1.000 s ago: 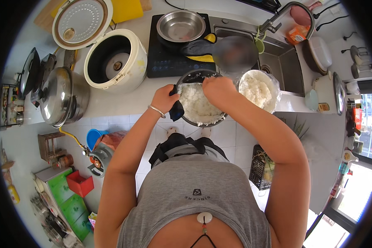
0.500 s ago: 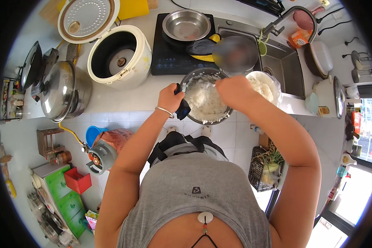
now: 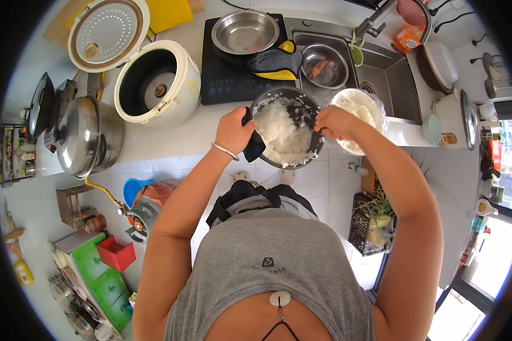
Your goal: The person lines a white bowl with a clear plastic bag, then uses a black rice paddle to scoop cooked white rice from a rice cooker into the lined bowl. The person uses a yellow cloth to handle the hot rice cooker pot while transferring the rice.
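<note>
A dark grey pot [image 3: 293, 92] of cooked white rice [image 3: 287, 133] tilts toward me at the counter's front edge. My left hand [image 3: 235, 133] is closed round a black handle-like piece [image 3: 255, 148] at the pot's left side. Over the pot's right rim is my right hand [image 3: 334, 122], its fingers bent and pinched; what they hold, if anything, is hidden. Just right of that hand stands a round container lined with clear plastic [image 3: 382, 122], with more white rice [image 3: 355, 108] in it. Rice grains stick to the pot's inner wall.
Left on the counter are an open rice cooker [image 3: 185, 99] and a lidded steel pot [image 3: 79, 136]. Behind are a black cooktop [image 3: 216, 85] bearing a steel basin [image 3: 246, 34], a grey-yellow mitt [image 3: 274, 61], and a sink [image 3: 395, 94] with a steel bowl [image 3: 341, 68] in its left part.
My right hand has moved right, from over the rice to the pot's right rim. The rice has shifted left, baring the pot's dark upper right inside. The left hand keeps its grip.
</note>
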Tool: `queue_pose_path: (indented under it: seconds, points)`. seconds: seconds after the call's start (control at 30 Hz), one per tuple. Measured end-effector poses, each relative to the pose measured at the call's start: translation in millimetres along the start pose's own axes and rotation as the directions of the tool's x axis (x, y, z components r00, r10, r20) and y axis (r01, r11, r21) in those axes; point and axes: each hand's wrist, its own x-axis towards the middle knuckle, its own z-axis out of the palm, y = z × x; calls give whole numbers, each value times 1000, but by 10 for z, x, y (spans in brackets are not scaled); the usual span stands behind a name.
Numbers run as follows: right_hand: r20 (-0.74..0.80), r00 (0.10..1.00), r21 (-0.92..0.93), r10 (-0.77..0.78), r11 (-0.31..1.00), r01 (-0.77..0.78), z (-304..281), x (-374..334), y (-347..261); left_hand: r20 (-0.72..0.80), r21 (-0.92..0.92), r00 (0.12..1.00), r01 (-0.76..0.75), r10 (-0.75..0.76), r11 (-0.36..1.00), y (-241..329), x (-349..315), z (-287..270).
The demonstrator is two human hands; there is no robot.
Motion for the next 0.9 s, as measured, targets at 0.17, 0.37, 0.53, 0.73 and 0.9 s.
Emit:
queue_pose_path:
  seconds: [0.17, 0.37, 0.53, 0.73, 0.9]
  points:
    - [45, 991, 288, -126, 952, 108, 408, 169, 77, 46, 33, 998, 51, -53, 998, -60, -74, -3]
    - [135, 978, 476, -161, 876, 78, 567, 87, 51, 118, -5, 992, 46, -45, 999, 109, -26, -141]
    - [99, 976, 564, -193, 819, 105, 632, 22, 154, 163, 18, 984, 71, -73, 997, 270, -13, -195]
    - [52, 962, 646, -267, 744, 171, 660, -58, 315, 165, 95, 986, -10, -6, 995, 517, 38, -197]
    - [-5, 950, 704, -312, 673, 225, 670, -168, 430, 185, 161, 983, -41, 11, 986, 612, 119, -159]
